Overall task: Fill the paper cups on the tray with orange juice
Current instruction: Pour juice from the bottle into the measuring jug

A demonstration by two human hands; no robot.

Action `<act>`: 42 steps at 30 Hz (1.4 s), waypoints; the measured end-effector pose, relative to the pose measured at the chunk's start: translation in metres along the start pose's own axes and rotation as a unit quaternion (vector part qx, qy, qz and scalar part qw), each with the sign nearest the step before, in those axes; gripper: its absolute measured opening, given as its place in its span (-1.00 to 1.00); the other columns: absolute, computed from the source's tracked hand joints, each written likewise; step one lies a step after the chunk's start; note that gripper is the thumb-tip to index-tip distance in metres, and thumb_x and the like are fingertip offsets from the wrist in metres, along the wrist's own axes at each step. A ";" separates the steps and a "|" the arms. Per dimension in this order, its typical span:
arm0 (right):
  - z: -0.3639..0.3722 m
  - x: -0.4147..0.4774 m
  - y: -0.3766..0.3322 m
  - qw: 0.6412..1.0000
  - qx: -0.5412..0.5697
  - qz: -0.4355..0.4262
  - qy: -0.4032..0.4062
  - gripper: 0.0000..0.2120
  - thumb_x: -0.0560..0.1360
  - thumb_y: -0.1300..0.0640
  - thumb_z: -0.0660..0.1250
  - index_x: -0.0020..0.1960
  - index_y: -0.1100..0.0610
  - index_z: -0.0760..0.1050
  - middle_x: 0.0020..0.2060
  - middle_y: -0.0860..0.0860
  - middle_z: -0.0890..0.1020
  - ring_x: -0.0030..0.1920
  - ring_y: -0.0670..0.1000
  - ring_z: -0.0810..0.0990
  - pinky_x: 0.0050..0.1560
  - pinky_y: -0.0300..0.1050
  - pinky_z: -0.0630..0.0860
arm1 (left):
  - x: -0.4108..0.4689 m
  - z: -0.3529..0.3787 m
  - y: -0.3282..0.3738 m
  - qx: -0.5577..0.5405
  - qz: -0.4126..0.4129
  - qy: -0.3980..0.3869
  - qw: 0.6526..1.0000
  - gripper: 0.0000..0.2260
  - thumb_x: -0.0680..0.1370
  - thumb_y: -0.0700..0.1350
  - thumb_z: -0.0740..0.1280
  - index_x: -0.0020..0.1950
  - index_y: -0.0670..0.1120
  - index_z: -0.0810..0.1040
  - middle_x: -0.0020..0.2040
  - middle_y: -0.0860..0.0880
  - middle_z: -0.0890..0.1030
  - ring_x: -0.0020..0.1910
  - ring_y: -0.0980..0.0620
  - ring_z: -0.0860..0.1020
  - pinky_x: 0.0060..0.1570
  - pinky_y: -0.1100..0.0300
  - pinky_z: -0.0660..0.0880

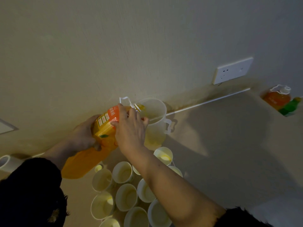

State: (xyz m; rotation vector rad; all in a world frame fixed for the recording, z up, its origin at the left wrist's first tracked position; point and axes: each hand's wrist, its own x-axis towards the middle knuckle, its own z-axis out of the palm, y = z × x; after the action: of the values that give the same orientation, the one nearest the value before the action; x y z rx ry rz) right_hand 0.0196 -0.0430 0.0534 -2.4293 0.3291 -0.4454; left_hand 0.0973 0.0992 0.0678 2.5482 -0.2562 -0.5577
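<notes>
Holding the orange juice bottle [91,154] tilted: left grip [83,136] clasps its body, right grip [131,128] curls round its shoulder. Mouth over the clear pitcher [154,112]. Paper cups [126,197] cluster beneath my right forearm.

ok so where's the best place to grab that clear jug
Take the clear jug by its loop handle, coming in from the right. It stands upright by the wall with the handle pointing right, toward bare counter; the juice bottle blocks its left and the paper cups crowd the near side.
</notes>
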 end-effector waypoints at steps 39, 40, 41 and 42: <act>0.000 -0.001 0.001 1.000 0.002 0.003 0.013 -0.49 0.59 -0.06 0.20 0.48 0.00 0.16 0.25 0.10 0.43 0.27 0.10 0.37 0.15 0.07 0.21 | -0.007 -0.001 0.006 0.011 0.005 0.001 1.000 0.09 -0.10 -0.19 0.49 0.44 0.07 0.26 0.15 -0.09 0.51 0.13 -0.18 0.47 0.08 -0.16 0.50; 0.000 -0.001 0.001 1.000 0.002 0.002 0.013 -0.49 0.59 -0.06 0.20 0.48 0.00 0.16 0.25 0.10 0.43 0.27 0.10 0.37 0.15 0.07 0.21 | -0.007 -0.001 0.007 0.008 0.003 -0.001 1.000 0.09 -0.09 -0.19 0.48 0.44 0.07 0.26 0.15 -0.09 0.51 0.13 -0.19 0.47 0.08 -0.16 0.50; 0.000 0.000 0.001 1.000 0.001 0.001 0.014 -0.49 0.59 -0.06 0.20 0.48 0.00 0.16 0.25 0.10 0.43 0.27 0.10 0.37 0.15 0.08 0.21 | -0.007 -0.001 0.007 0.004 0.001 -0.003 1.000 0.09 -0.09 -0.20 0.48 0.44 0.07 0.26 0.15 -0.10 0.51 0.14 -0.19 0.47 0.08 -0.16 0.50; 0.000 0.000 0.001 1.000 -0.001 0.000 0.016 -0.49 0.59 -0.06 0.20 0.48 0.00 0.16 0.25 0.09 0.44 0.27 0.10 0.37 0.15 0.08 0.21 | -0.008 -0.001 0.007 0.002 0.001 -0.003 1.000 0.09 -0.10 -0.19 0.48 0.44 0.07 0.26 0.16 -0.11 0.50 0.15 -0.20 0.47 0.09 -0.18 0.49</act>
State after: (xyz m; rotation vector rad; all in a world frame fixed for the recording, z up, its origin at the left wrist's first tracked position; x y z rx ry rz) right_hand 0.0190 -0.0433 0.0530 -2.4256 0.3446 -0.4852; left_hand 0.0903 0.0956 0.0747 2.5492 -0.2629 -0.5645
